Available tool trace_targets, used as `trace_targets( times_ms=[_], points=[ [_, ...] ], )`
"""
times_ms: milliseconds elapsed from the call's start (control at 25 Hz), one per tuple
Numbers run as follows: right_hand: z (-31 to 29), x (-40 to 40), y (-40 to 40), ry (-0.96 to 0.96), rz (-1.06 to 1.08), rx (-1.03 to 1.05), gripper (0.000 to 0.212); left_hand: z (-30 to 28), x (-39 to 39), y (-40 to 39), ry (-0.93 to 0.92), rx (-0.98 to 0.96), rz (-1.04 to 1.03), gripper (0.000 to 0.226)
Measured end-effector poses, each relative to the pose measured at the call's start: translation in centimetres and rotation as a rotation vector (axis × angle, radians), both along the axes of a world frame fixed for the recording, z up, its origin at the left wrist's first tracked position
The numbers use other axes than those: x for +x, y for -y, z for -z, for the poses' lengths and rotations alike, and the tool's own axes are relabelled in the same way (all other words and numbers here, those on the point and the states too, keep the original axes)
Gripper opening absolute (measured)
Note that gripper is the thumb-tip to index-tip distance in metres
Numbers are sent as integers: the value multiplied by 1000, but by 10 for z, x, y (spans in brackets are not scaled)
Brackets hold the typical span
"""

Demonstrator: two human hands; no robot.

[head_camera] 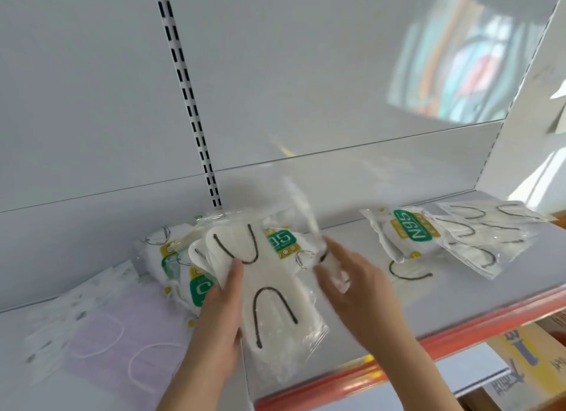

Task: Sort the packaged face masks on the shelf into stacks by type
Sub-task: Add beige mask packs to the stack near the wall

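**A:** So, shelf [352, 312] status?

**B:** My left hand [219, 312] pinches a black-loop mask pack [275, 306] mid-shelf. Right hand [352, 285] grips a blurred pack [306, 214].

**A:** Handling?

**B:** Probably light, floppy, slick film. I'd pinch edges.

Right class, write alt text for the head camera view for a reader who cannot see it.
Two hands, left hand and right hand, hold clear packets of white masks with black ear loops over a white shelf. Pink masks lie left; N95 packets lie behind and right.
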State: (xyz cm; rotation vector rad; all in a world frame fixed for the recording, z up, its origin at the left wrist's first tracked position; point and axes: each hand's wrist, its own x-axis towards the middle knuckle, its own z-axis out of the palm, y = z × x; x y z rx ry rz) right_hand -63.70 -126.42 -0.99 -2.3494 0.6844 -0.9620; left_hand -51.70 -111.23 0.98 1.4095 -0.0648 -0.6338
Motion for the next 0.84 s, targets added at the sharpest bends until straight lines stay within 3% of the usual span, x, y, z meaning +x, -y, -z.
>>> trace_targets(
  times_ms=[80, 120, 160, 240, 320, 360, 400, 520, 600, 680, 760, 840],
  points=[
    [1, -2, -27, -135, -429, 1, 65, -3, -5, 4, -65, -91, 108, 39],
    [6, -6, -29, -192, -514, 68, 68, -2, -5, 6, -33, -86, 105, 30],
    [15, -11, -21, -183, -452, 130, 67, 1, -3, 7, 7, -56, 57, 25],
    [33, -24, 9, -200, -10, 37, 76, 9, 5, 6, 57, -3, -74, 31],
    [34, -38, 30, -517, 266, -29, 90, 9, 8, 4, 71, 5, -110, 33],
    [35, -41, 33, -602, 291, 27, 81, 8, 9, 3, 76, 9, -99, 33],
    [35, -41, 32, -599, 287, 86, 63, 6, 10, 2, 80, 16, -80, 32],
    [28, -40, 5, -310, 340, 159, 19, 4, 10, 1, 117, 58, -36, 35],
    [17, -42, -9, 44, 357, 353, 17, 5, 4, 3, 127, 100, -27, 35],
    [11, -47, -9, 322, 228, 408, 7, 10, -2, 5, 91, 99, -2, 38],
    [5, -43, -11, 229, -52, 273, 33, 10, -7, 7, -36, 4, 114, 63],
    [16, -36, -19, 7, -315, 259, 64, 5, -12, 10, -112, -77, 259, 58]
  ],
)
